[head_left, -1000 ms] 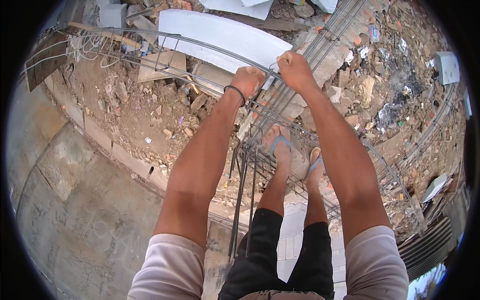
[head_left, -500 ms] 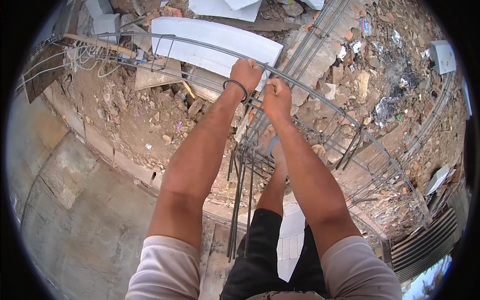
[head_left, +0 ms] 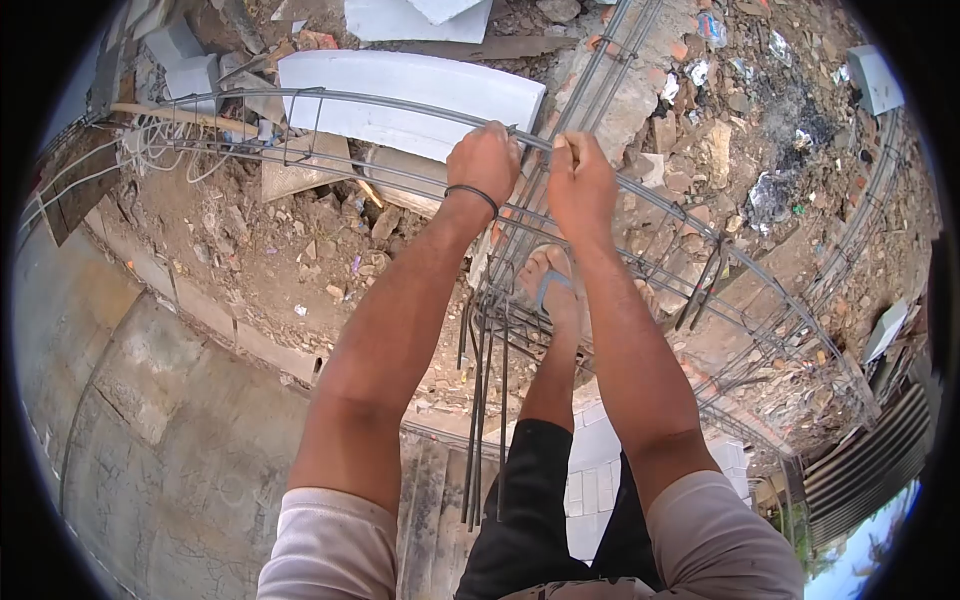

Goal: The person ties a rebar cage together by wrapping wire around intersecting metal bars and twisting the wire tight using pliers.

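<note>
A long cage of steel rebar [head_left: 390, 102] with wire-like stirrups runs across the view in front of me. My left hand [head_left: 485, 165], a dark band on its wrist, is closed on the cage's upper bar. Just to the right, my right hand [head_left: 582, 185] also has its fingers closed at that bar, thumb uppermost. Any small thing inside either fist is hidden. Below the hands, several vertical rebar ends [head_left: 478, 420] hang from a crossing cage, beside my sandalled foot [head_left: 552, 280].
A white block slab [head_left: 420, 95] lies behind the cage on rubble. Another rebar cage [head_left: 610, 60] stretches away over rough concrete. Smoke rises from a charred patch [head_left: 785, 150] at right. A concrete floor [head_left: 190, 420] spreads at lower left, with corrugated sheet [head_left: 865, 480] at lower right.
My right hand has turned and shifted slightly right, a little farther from the left hand. Both hands stay at the upper bar. The view has tilted slightly, uncovering more of my foot.
</note>
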Demonstrator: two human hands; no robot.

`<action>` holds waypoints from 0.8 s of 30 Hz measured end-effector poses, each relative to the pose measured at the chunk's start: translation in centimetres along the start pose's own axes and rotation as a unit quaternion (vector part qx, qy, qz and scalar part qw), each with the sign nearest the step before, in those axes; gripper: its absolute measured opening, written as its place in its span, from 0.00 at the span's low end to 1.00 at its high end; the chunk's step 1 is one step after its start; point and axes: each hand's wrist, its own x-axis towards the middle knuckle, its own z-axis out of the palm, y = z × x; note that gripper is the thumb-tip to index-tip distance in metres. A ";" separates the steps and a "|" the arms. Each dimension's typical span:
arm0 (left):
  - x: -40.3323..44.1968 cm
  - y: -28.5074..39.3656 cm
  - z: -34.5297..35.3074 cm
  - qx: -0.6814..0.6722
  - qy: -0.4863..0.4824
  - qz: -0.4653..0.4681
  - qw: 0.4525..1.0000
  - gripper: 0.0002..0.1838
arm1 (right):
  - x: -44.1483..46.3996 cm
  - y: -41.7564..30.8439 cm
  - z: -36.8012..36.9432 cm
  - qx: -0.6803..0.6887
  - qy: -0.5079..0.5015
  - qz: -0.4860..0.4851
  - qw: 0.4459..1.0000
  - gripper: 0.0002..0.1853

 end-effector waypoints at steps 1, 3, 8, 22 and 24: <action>-0.2 0.0 0.2 -0.001 0.010 -0.001 1.000 0.14 | 0.9 -0.1 -1.2 -0.060 0.027 -0.113 0.991 0.15; -0.4 -0.1 0.5 -0.002 0.014 0.002 1.000 0.14 | 5.7 0.7 -1.0 -0.045 -0.144 -0.029 0.988 0.14; -0.6 0.0 0.7 -0.012 0.027 -0.010 1.000 0.14 | 9.9 -1.2 1.1 -0.024 -0.484 0.199 0.852 0.11; -0.6 0.0 1.5 -0.045 0.068 -0.044 0.996 0.12 | 7.3 -3.2 1.6 -0.128 -0.246 -0.174 0.945 0.23; 0.1 -0.9 1.1 -0.060 0.043 -0.038 0.997 0.11 | 5.4 -3.2 0.8 -0.127 -0.240 -0.205 0.940 0.25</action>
